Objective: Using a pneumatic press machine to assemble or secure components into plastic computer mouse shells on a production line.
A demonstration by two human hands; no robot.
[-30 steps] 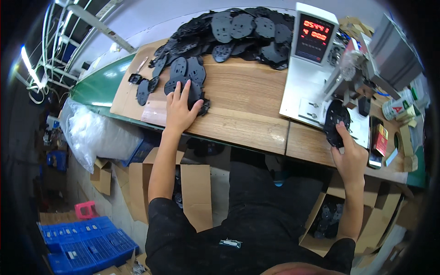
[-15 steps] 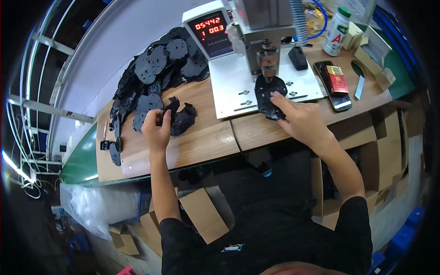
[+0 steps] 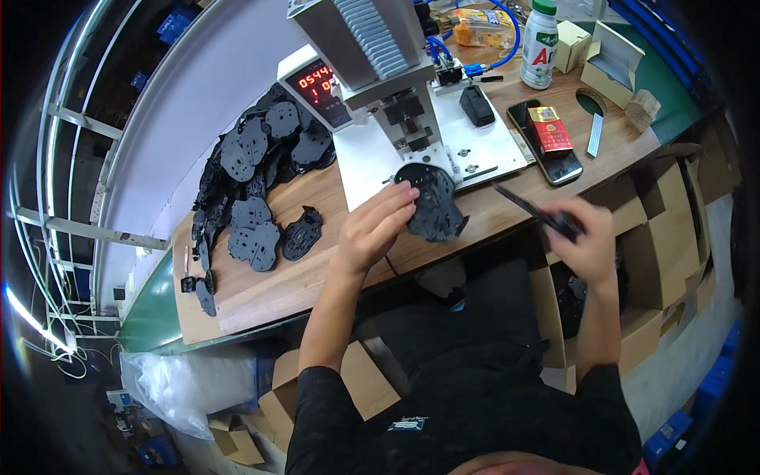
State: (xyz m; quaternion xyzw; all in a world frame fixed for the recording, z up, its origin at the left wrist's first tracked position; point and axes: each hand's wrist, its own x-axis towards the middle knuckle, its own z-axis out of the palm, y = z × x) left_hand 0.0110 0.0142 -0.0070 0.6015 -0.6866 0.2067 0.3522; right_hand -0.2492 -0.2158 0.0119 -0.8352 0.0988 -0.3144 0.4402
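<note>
My left hand (image 3: 375, 228) is closed on the left edge of a black perforated plastic plate (image 3: 435, 207), its thumb hidden from view. That plate lies under the head of a bench press (image 3: 408, 123), its near end sticking out past the white base (image 3: 360, 170). My right hand (image 3: 587, 241) grips another black plastic plate (image 3: 554, 220), seen nearly edge-on, in the air beyond the table's front edge. One more black plastic part (image 3: 302, 234) rests on the wood to the left of my left hand.
A heap of black plates (image 3: 257, 146) covers the table's left back. Beside the press stand a counter display (image 3: 317, 87) and a black block (image 3: 476, 107). Further right are a phone (image 3: 564, 169) under a red box (image 3: 550, 131) and a white bottle (image 3: 540, 51). Open cartons (image 3: 657, 229) sit below right.
My left hand has left the loose part and moved right onto the plate at the press. My right hand has moved right and toward me, now with a plate in it.
</note>
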